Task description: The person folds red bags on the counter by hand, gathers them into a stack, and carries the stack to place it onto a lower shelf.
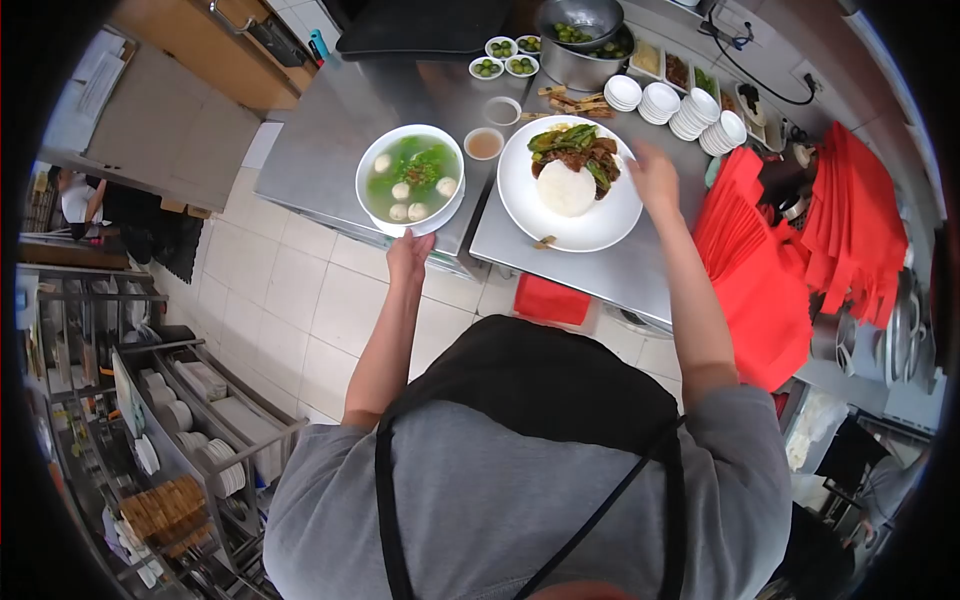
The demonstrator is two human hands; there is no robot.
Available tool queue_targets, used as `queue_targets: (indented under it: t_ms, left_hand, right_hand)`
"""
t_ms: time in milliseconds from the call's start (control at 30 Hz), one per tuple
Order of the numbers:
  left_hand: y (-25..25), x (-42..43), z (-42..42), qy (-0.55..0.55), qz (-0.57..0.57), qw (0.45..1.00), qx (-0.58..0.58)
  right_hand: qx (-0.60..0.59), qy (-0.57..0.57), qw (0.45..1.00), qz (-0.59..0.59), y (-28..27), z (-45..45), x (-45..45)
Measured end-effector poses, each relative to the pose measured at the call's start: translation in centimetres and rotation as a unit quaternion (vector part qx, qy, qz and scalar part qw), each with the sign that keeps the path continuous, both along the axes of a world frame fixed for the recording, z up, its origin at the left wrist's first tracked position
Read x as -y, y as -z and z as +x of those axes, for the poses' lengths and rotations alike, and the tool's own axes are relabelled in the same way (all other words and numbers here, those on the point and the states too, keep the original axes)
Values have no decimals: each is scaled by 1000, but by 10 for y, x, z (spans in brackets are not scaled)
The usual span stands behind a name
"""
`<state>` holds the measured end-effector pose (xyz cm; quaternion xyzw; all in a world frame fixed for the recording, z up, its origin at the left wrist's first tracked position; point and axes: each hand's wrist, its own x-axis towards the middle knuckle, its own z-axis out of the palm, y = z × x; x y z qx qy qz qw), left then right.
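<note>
A white bowl of green broth with several pale balls and chopped greens (425, 175) stands on a white saucer (440, 222) at the counter's left part. My left hand (408, 256) is closed on the saucer's near edge, its fingers partly hidden beneath. To the right is a large white plate (520, 215) bearing a mound of rice (566, 189), dark meat and green vegetables (562, 142). My right hand (656, 178) grips the plate's right rim, with the fingertips partly hidden. Between bowl and plate sits a small cup of light brown liquid (484, 145).
Behind stand small cups of green citrus (487, 67), metal bowls (580, 68) and stacked white saucers (660, 100). Red cloth-like bags (750, 290) crowd the right side. A rack of dishes (215, 460) stands at lower left. Another person (80, 200) is partly visible far left.
</note>
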<state>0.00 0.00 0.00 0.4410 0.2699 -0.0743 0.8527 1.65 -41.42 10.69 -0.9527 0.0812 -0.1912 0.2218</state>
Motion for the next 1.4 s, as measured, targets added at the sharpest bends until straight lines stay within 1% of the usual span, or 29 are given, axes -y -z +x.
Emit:
queue_targets:
  t_ms: [67,100,133,167,200,233,267,300,433,500,600,633,700,733,867,933,1067,1100,1167,1200,1267,1333,1400]
  left_hand:
    - [2,7,0,-72,21,997,-35]
    - [-7,3,2,-79,39,996,-35]
    - [-7,11,4,-100,57,993,-34]
    - [-8,16,8,-120,78,989,-33]
    - [-7,19,13,-123,78,989,-30]
    - [-5,18,19,-152,63,986,-27]
    - [-3,17,25,-180,48,982,-26]
    - [-1,16,30,-183,49,982,-25]
    - [1,8,58,-198,58,978,-31]
    - [2,2,75,-208,67,975,-40]
    - [3,-11,99,-211,61,975,-25]
    - [3,-15,108,-212,56,976,-15]
    - [3,-27,127,-217,59,974,-12]
    - [2,-33,136,-221,61,973,-10]
    - [1,-51,170,-209,54,976,-1]
    - [1,-62,187,-207,50,977,3]
    - [7,-88,227,-193,44,980,-1]
    - [9,-95,236,-170,48,984,-2]
    - [11,-103,252,-139,52,989,-1]
    - [12,-107,258,-142,51,989,3]
    - [11,-115,268,-146,50,988,3]
    - [15,-127,276,-122,39,992,16]
    - [20,-136,284,-81,32,995,42]
  right_hand:
    - [-67,68,993,73,24,-30,32]
    - [-120,82,958,248,55,-36,30]
    - [-167,96,899,394,55,-44,29]
    - [-196,96,847,484,57,-52,25]
    - [-223,96,786,569,44,-59,8]
    - [-223,93,785,571,54,-60,2]
    - [-191,62,751,629,71,-61,-3]
    - [-158,33,713,682,79,-62,-7]
    - [-123,33,696,706,92,-65,-7]
    - [-114,65,682,719,92,-67,-7]
    - [-91,65,681,724,75,-79,-14]
    - [-89,63,681,724,71,-81,-17]
    - [-64,60,706,703,61,-85,-27]
    - [-67,45,707,702,55,-85,-32]
    - [-84,57,720,687,25,-72,-69]
    - [-91,24,725,683,21,-62,-94]
    - [-110,11,717,688,20,-38,-153]
    - [-103,15,717,689,22,-31,-166]
    - [-147,-9,707,692,32,-16,-188]
    - [-140,-6,707,694,34,-8,-200]
    - [-170,-28,691,702,37,6,-223]
    - [-171,-25,694,699,65,21,-242]
    - [-192,-28,706,682,70,35,-254]
